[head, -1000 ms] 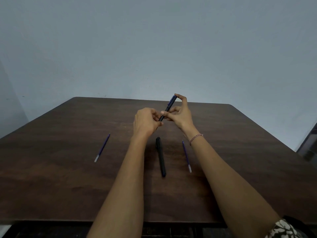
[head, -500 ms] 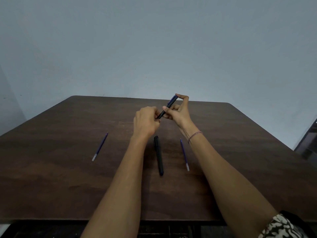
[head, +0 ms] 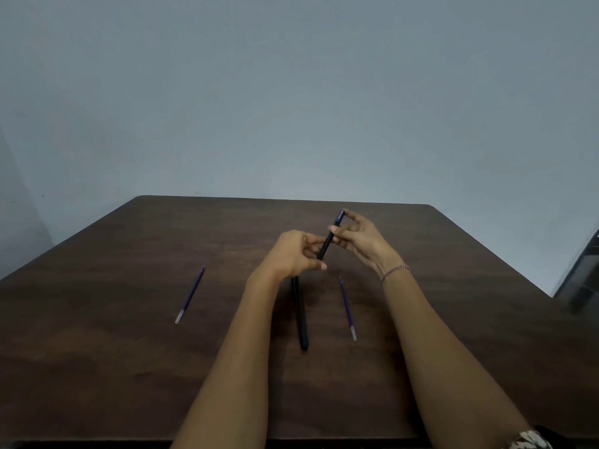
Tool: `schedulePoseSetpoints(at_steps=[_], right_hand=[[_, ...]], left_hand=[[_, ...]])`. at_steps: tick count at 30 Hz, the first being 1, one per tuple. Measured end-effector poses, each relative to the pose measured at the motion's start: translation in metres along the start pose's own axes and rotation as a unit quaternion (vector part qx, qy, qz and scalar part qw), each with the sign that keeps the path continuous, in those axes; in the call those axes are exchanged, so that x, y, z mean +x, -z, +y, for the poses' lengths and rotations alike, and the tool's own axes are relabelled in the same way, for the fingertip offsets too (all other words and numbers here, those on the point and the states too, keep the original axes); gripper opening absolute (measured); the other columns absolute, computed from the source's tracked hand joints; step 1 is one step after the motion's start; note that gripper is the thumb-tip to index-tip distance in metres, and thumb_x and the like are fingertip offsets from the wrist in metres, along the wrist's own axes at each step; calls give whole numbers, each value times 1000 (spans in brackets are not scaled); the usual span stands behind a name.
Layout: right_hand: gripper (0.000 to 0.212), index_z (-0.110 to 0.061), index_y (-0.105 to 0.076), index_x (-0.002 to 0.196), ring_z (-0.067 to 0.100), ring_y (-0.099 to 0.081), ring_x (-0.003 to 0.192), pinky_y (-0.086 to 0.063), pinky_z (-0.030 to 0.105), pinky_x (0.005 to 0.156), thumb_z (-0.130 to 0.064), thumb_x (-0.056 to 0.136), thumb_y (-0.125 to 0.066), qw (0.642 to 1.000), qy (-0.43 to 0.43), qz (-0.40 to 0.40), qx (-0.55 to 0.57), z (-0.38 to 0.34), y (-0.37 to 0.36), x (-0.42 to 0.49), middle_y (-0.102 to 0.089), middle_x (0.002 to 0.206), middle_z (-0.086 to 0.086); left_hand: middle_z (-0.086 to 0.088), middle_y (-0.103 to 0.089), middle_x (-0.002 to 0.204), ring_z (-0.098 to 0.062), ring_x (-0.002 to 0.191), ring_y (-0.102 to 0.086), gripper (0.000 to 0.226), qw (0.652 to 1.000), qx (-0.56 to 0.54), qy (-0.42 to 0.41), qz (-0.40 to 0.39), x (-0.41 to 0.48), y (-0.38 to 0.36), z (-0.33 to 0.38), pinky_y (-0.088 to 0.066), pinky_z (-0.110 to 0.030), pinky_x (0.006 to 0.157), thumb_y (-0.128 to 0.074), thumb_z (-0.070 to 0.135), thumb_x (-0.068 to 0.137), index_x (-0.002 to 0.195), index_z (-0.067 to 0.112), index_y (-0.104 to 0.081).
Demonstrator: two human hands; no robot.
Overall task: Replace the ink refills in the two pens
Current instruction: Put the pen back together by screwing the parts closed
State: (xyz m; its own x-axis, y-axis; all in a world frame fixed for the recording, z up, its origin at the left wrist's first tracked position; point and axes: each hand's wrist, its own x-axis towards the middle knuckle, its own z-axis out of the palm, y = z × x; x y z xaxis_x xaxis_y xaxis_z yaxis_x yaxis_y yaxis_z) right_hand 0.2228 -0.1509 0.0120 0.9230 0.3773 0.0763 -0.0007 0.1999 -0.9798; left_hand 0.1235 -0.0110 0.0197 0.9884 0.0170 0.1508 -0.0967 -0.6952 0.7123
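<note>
pen [head: 328,238] pinched tilted between left hand [head: 293,252] and right hand [head: 359,236].

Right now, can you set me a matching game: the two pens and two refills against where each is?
1 blue-tipped pen
2 black pen
3 left refill
4 right refill

A on the table, left of the left forearm
B lying beside the right forearm
C held by left hand and right hand
D lying with its far end behind the left hand

Pairs: 1-C, 2-D, 3-A, 4-B

Held pen [head: 327,243] tilted — other pen [head: 299,315] (black) lies flat.
</note>
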Motion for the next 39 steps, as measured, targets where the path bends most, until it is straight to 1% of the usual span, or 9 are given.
schedulePoseSetpoints(at_steps=[6,9,12,15,18,22,25,31,39], right_hand=[[63,-2,-28,143,16,-60,80,-55,18,63,3,88,-59,997,-28,-39,-66,-2,7,0,-57,101,18],[32,-5,-46,120,14,-58,74,-53,18,60,-26,96,-53,995,-31,-34,-90,-4,4,0,-60,92,12],[45,-5,-53,105,16,-60,70,-52,21,61,-47,96,-40,989,-25,-13,-144,-5,2,0,-64,85,11],[57,-6,-58,112,16,-59,68,-50,26,64,-55,95,-34,984,-18,35,-174,-3,2,-1,-67,84,9],[60,-9,-62,115,13,-60,67,-49,21,54,-56,96,-30,972,2,75,-223,-9,10,-3,-66,86,5],[67,-16,-64,118,23,-59,99,-49,38,88,-60,95,-20,928,18,84,-361,-21,39,-11,-66,115,11],[70,-17,-65,119,30,-49,123,-31,41,107,-60,95,-15,888,6,54,-457,-28,66,-20,-59,129,15],[68,-23,-61,124,32,-37,135,-23,43,115,-61,95,-13,836,-64,20,-545,-38,117,-43,-47,144,12],[66,-19,-60,128,36,-33,137,-18,45,116,-53,99,-12,800,-102,49,-589,-48,161,-65,-44,145,18]], left_hand=[[-5,-66,109,-5,81,-60,69,1000,-11,17,-18,3,-7,-2,-46,-17,82,-83,17,66,129,12,-54],[7,-67,84,1,70,-60,68,1000,1,16,-1,5,-9,-4,-47,-13,70,-87,23,61,122,13,-61],[14,-64,73,3,68,-61,64,999,29,33,-4,6,-13,0,-49,-14,67,-88,28,57,114,15,-64],[12,-65,82,-4,78,-62,60,996,77,46,6,4,-18,11,-52,-25,76,-88,35,56,108,18,-63],[5,-66,102,-14,97,-61,68,991,123,53,28,0,-24,25,-52,-34,84,-86,44,55,112,23,-56],[-8,-45,135,-29,126,-41,106,976,194,63,79,-6,-44,48,-37,-48,100,-85,54,48,135,24,-33],[-16,-21,151,-37,137,-22,131,978,185,67,74,-8,-65,69,-25,-56,105,-84,57,46,147,29,-5],[-16,7,157,-40,142,13,146,987,139,70,31,-12,-113,106,4,-73,104,-85,55,47,144,32,22],[-16,15,156,-37,141,20,149,986,122,107,-29,-13,-154,123,15,-75,94,-83,59,47,141,31,28]])
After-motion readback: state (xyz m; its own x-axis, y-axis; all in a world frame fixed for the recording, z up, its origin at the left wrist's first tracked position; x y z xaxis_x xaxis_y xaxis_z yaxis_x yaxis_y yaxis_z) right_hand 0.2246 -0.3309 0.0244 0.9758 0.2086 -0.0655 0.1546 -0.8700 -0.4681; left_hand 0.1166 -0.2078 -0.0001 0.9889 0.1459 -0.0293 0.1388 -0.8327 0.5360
